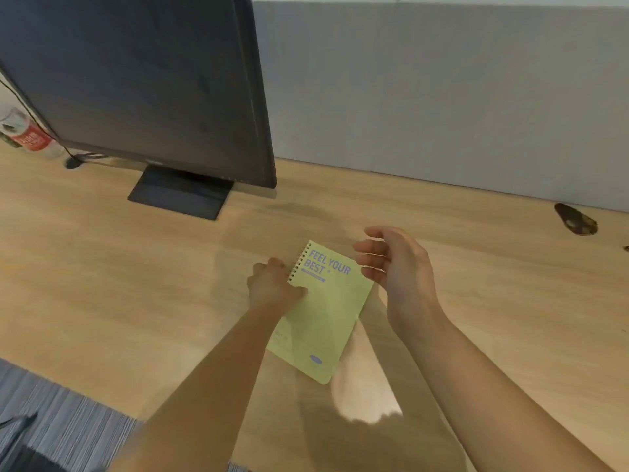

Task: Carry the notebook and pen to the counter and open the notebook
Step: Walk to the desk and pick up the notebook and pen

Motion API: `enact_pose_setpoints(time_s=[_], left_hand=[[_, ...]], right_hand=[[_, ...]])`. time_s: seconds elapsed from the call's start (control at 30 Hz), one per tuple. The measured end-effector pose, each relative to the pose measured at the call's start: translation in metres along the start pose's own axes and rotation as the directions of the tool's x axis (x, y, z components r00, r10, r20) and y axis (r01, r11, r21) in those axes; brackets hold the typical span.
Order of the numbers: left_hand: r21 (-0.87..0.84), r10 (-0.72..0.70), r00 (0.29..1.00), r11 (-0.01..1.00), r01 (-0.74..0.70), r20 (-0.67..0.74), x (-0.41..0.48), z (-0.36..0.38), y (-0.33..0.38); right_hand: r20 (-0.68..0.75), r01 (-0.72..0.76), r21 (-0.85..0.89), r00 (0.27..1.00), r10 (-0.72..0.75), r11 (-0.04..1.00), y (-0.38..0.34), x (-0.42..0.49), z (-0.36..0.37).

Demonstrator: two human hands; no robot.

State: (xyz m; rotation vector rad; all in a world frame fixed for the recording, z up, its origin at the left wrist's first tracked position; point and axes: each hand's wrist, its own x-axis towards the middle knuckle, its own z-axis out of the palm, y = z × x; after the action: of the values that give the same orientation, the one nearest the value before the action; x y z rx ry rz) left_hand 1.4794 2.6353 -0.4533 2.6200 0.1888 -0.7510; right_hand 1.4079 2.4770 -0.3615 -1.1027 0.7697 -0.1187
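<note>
A yellow-green spiral notebook [326, 311] with blue lettering on its closed cover is held above the wooden counter [136, 267]. My left hand [272, 287] grips it at the spiral edge, thumb on the cover. My right hand [398, 264] hovers at the notebook's upper right corner, fingers curled and apart, fingertips close to the cover's edge; whether they touch it I cannot tell. No pen shows in the head view.
A dark monitor [143, 83] on a flat stand [180, 192] rises at the back left, with a cable and a red-labelled bottle [30, 137] behind it. A grey partition [442, 97] backs the counter. A dark cable opening [575, 219] lies far right. Striped carpet [61, 420] shows lower left.
</note>
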Motion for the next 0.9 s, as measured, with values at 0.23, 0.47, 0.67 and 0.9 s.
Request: enact_pose_setpoints(time_s=[0.23,0.47,0.67,0.9], left_hand=[[-0.057,-0.001,0.998,0.998,0.005,0.07,0.028,0.001,-0.006],[-0.225,0.223,0.967,0.955,-0.191,0.126,0.023,0.002,0.004],[-0.395,0.408,0.884,0.868,-0.3,0.227,-0.001,-0.02,0.036],[-0.631,0.586,0.782,0.692,-0.35,0.209,-0.059,-0.033,0.119]], right_hand=[[-0.062,-0.02,0.019,0.998,0.021,1.0,0.019,0.017,-0.009],[-0.077,0.002,0.05,0.997,0.002,0.999,0.011,0.013,-0.018],[-0.124,0.062,0.088,0.991,-0.051,0.994,-0.007,-0.005,-0.037],[-0.26,0.159,0.142,0.958,-0.118,0.977,-0.044,-0.028,-0.091]])
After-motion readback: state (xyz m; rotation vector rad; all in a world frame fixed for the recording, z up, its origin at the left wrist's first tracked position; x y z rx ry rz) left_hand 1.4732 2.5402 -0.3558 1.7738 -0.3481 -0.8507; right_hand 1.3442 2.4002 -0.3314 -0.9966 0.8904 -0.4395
